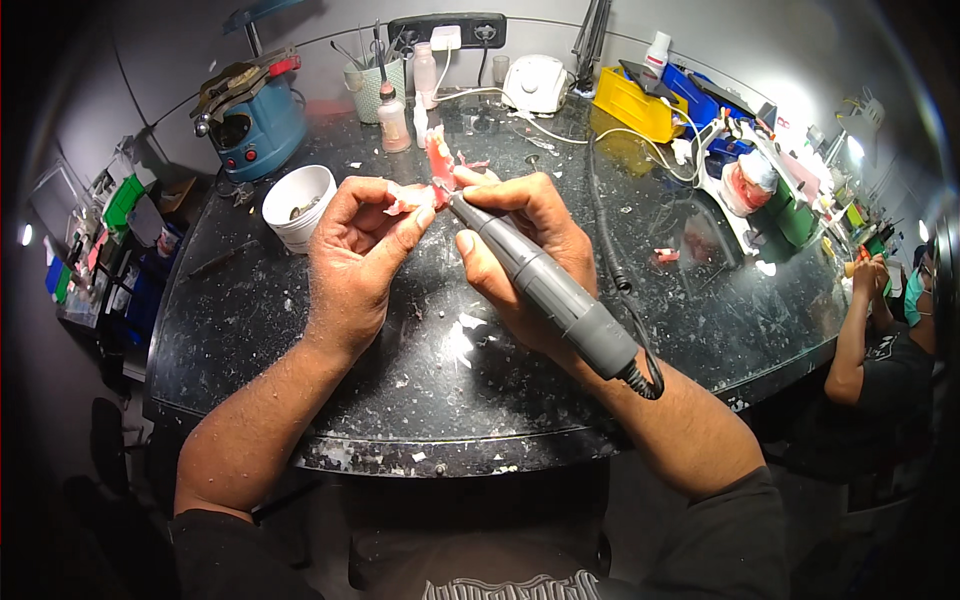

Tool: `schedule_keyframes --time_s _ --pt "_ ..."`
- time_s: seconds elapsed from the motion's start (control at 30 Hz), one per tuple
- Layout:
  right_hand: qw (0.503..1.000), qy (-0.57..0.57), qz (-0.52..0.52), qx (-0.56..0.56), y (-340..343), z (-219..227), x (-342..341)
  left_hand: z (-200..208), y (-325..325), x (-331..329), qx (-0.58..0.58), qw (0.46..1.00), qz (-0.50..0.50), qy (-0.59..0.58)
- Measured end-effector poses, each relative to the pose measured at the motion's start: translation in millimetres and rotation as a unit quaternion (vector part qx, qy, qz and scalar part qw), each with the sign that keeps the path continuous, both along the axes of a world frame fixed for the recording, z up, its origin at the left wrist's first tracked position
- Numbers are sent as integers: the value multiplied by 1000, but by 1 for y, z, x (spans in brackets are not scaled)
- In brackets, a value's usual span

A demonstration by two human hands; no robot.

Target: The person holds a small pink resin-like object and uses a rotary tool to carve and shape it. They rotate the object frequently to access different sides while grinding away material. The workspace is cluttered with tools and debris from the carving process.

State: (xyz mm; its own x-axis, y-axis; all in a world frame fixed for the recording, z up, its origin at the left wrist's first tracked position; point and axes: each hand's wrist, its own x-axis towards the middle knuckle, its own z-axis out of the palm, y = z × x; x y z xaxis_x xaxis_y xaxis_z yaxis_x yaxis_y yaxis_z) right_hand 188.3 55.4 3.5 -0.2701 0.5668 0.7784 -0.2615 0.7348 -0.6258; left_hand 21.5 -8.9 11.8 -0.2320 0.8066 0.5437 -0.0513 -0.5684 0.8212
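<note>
Above the middle of the dark bench, my left hand [352, 245] pinches a pink denture [440, 160] with pale teeth between thumb and fingers. Part of the denture is hidden behind the fingertips. My right hand [545, 225] is closed around a dark grey rotary handpiece [548, 285], held much like a pen. Its narrow tip meets the pink piece, or lies very close to it; the bur itself is too small to make out. A cord leaves the back end of the handpiece and loops up to the right.
Left of my hands stand a white tub [290, 232] and a blue machine [265, 128]. A tool cup [378, 92] and a pinkish bottle [393, 128] are behind. Yellow bin [640, 108] and a dental model [745, 188] sit right. A co-worker [870, 345] is far right.
</note>
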Motion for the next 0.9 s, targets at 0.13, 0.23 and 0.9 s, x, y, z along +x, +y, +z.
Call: schedule_keyframes --time_s 0.13,0.23,0.9 --pt "998 -34 -25 51 3 1 3 0 -1 1 3 1000 17 21" --pt "999 -25 -17 35 1 2 2 2 0 1 -10 1000 20 21" --pt "994 -58 2 95 -1 6 7 2 1 -5 -40 990 -92 -101"
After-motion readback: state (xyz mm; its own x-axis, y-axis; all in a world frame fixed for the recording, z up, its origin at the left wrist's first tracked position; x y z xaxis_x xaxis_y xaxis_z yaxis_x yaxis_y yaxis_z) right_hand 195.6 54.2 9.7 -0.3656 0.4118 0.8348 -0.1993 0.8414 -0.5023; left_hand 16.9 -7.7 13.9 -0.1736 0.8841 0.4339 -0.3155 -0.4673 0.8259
